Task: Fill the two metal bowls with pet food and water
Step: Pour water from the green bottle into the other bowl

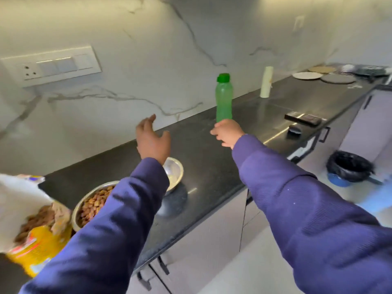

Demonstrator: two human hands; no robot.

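Observation:
A green plastic bottle [224,98] with a green cap stands upright above the black counter [207,158], and my right hand [228,132] is shut around its base. My left hand [151,140] hovers open, fingers spread, above a metal bowl [175,171] that holds no kibble. A second metal bowl [95,203] sits closer to me, full of brown kibble and partly covered by my left sleeve. At the far left an open yellow pet food bag [36,236] shows kibble inside.
A white roll [266,81] stands by the marble wall. Plates and mats [322,76] lie at the counter's far end. Dark flat objects [302,119] rest near the counter's front edge. A lined bin [349,167] stands on the floor at right. A socket panel [51,67] is on the wall.

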